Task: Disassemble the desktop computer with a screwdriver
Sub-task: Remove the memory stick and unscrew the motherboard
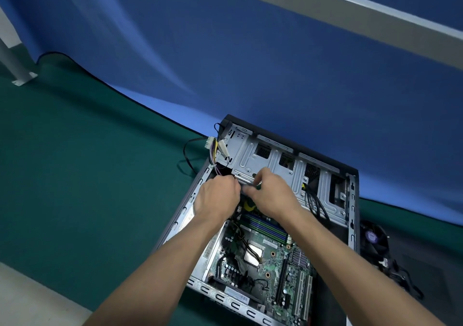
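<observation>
Your open dark-framed desktop computer case (263, 225) lies on its side on the green-covered worktop (87, 175), towards the right and near you, with a blue cloth backdrop (250, 62) hanging behind it. Both your hands are inside the case at its far end, just in front of the silver metal drive cage (270, 160). Your left hand (217, 196) has its fingers curled in a closed grip, but what it holds is hidden behind the knuckles, so you cannot tell what is in it. Your right hand (271, 191) sits just beside it, almost touching, with fingers curled around something small and metallic at the cage's lower edge; the object is blurred and cannot be identified. A yellow-and-black shape (249, 206) shows just below and between your hands, too hidden to say whether it is the screwdriver. Nearer you lies the green motherboard (275, 255), with its row of blue and green memory slots (266, 226) and the bare silver processor (253, 255) crossed by a dark cable. A bundle of coloured wires with a white connector (208, 143) hangs over the case's far left corner. To the right, outside the case, a black cooling fan (374, 238) rests on the worktop.
</observation>
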Action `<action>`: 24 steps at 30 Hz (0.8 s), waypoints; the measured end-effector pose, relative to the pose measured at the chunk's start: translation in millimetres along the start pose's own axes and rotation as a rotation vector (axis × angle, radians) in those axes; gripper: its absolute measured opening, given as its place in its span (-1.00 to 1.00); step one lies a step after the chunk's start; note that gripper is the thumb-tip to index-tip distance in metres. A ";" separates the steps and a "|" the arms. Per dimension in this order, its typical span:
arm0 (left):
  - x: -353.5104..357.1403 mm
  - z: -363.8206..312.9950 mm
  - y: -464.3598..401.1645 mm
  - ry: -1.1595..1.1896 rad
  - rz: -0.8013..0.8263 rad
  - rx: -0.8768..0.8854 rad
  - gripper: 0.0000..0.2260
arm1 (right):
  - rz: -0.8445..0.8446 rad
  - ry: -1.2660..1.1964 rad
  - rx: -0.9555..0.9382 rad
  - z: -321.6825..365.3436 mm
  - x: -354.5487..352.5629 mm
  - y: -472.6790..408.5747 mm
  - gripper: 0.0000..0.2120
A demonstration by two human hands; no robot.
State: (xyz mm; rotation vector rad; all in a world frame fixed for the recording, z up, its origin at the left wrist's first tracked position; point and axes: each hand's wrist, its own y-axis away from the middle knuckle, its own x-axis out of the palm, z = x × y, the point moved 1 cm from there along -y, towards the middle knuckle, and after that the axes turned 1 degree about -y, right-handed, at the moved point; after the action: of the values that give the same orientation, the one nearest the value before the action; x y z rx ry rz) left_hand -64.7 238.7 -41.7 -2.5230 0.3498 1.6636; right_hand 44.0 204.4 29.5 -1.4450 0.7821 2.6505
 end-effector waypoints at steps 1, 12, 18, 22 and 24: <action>0.4 0.1 0.5 -0.001 -0.004 0.004 -0.68 | -0.055 0.030 0.014 -0.4 1.8 1.8 -0.74; 0.3 -0.1 1.2 0.003 -0.011 0.017 -0.68 | -0.067 0.055 -0.071 -0.8 1.7 -1.6 -0.84; -0.8 -0.6 1.3 -0.007 -0.004 0.015 -0.70 | -0.053 0.119 -0.067 -1.8 -0.4 0.3 -0.82; -2.5 -1.2 1.4 0.010 0.005 -0.001 -0.70 | -0.030 0.067 -0.112 0.1 3.0 -0.2 -0.83; -2.7 -1.2 1.5 0.014 0.013 0.002 -0.71 | -0.066 0.103 -0.084 -0.4 4.3 0.2 -0.81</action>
State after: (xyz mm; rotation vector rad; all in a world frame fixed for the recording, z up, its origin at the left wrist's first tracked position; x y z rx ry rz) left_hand -65.1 237.4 -38.7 -2.5377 0.3691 1.6496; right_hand 41.9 203.2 26.0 -1.6092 0.6248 2.6078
